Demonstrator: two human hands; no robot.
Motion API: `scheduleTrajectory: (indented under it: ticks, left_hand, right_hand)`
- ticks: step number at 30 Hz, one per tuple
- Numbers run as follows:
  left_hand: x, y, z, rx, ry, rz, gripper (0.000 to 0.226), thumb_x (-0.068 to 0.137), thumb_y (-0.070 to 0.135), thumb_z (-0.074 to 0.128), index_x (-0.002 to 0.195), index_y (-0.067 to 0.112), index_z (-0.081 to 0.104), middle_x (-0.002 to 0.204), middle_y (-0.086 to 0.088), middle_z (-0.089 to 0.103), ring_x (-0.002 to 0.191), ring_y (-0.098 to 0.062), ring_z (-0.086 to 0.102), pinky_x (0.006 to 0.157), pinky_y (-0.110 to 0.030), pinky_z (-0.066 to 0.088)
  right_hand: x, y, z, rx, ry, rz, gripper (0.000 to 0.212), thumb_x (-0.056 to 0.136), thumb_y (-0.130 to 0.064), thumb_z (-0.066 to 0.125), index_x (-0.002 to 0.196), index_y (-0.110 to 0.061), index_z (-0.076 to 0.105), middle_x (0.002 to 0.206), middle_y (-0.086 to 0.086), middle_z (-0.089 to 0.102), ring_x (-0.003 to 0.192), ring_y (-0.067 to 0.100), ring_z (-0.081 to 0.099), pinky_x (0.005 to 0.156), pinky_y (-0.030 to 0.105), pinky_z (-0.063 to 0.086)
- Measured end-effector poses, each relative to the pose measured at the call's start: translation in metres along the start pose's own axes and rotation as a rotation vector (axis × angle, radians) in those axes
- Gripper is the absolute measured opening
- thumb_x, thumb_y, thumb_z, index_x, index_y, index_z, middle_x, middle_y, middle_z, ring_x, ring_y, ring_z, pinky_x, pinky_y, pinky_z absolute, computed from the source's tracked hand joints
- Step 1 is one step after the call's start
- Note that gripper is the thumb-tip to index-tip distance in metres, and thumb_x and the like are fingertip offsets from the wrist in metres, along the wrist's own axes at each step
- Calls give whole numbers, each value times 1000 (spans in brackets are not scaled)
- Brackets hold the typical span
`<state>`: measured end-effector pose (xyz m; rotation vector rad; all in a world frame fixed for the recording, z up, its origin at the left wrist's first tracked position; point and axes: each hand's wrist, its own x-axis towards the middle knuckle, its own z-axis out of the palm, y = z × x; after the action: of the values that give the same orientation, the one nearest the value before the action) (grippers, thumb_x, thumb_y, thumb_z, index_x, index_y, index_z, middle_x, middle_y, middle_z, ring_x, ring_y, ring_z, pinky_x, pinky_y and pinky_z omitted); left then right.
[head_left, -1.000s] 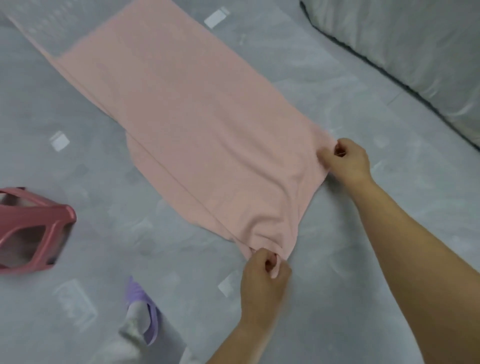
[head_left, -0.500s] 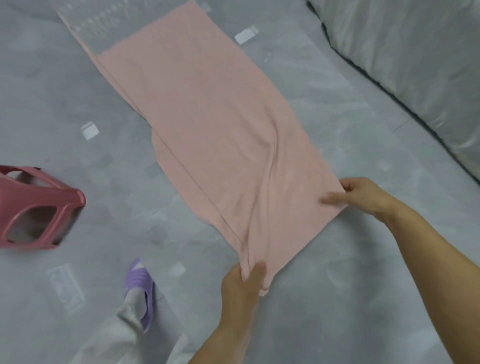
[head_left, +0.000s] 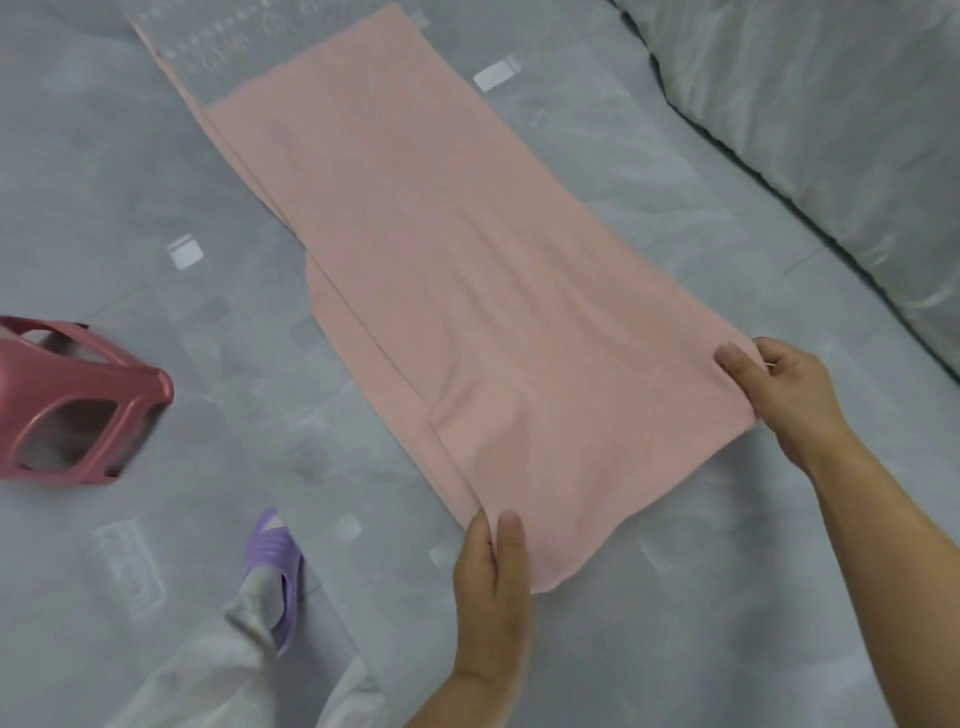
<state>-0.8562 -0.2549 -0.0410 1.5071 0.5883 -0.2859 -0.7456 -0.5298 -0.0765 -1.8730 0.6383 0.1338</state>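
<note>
A long pink cloth (head_left: 415, 249) lies folded lengthwise on a grey covered floor, running from the far left toward me. My left hand (head_left: 493, 582) pinches its near left corner, thumb on top of the fabric. My right hand (head_left: 774, 389) grips the near right corner, thumb on top and fingers curled under the edge. The cloth's near end is stretched flat between both hands. Its far end carries a pale translucent patterned strip (head_left: 218, 41).
A dark pink plastic stool (head_left: 78, 410) lies tipped on its side at the left. My foot in a purple slipper (head_left: 275, 566) and a light grey trouser leg (head_left: 208, 670) show at the bottom left. A grey covered cushion or mattress (head_left: 831, 119) rises at the right.
Both hands have pulled the cloth's near end toward me and spread it flat; the diagonal crease is gone. My grip shifted from bunched corners to thumbs on top.
</note>
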Motion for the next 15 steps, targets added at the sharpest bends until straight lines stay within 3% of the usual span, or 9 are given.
scheduleTrajectory:
  ticks: [2, 3, 6, 8, 11, 13, 15]
  left_hand:
    - [0, -7, -7, 27, 41, -50, 28, 95, 14, 48, 68, 13, 56, 57, 18, 57, 57, 3, 48, 55, -11, 39]
    - [-1, -13, -11, 38, 60, -82, 31, 94, 13, 50, 63, 13, 53, 52, 17, 54, 53, 2, 44, 51, -11, 36]
    - [-9, -39, -20, 87, 35, -182, 22, 88, 29, 60, 75, 11, 66, 63, 15, 67, 61, 1, 55, 57, -14, 44]
    - [-20, -54, -23, 235, -40, -164, 29, 72, 52, 57, 79, 27, 70, 69, 24, 69, 63, 8, 57, 61, -13, 45]
    - [-36, -62, -23, 489, -212, -81, 18, 66, 54, 53, 81, 63, 56, 72, 46, 57, 71, 21, 54, 65, -1, 39]
    - [-39, -67, -25, 536, -214, -79, 17, 64, 55, 54, 77, 66, 53, 70, 47, 56, 74, 24, 52, 66, 1, 37]
    - [-33, -72, -29, 400, -152, -159, 13, 70, 44, 64, 70, 56, 65, 69, 38, 64, 73, 20, 57, 67, -1, 41]
  right_hand:
    - [0, 3, -9, -40, -47, 34, 26, 79, -30, 70, 63, -14, 58, 45, -15, 50, 43, 0, 44, 41, 12, 33]
    - [-1, 4, -13, -80, -84, 60, 27, 77, -30, 72, 63, -11, 59, 45, -14, 51, 44, 1, 45, 43, 13, 35]
    - [-6, 6, -22, -328, -270, 173, 28, 71, -32, 77, 64, -9, 64, 51, -8, 59, 54, 12, 55, 53, 23, 41]
    - [-9, 8, -27, -487, -463, 311, 39, 55, -47, 82, 66, -11, 71, 62, -3, 67, 64, 14, 62, 63, 24, 45]
    - [-10, 18, -31, -605, -613, 408, 66, 25, -68, 81, 72, -22, 76, 76, -5, 74, 75, 9, 67, 76, 24, 50]
    - [-11, 26, -30, -592, -546, 383, 51, 40, -56, 84, 74, -19, 76, 82, 2, 74, 83, 17, 67, 83, 33, 50]
    - [-13, 34, -29, -523, -457, 356, 30, 61, -41, 79, 75, -14, 73, 81, 5, 72, 81, 23, 65, 81, 35, 49]
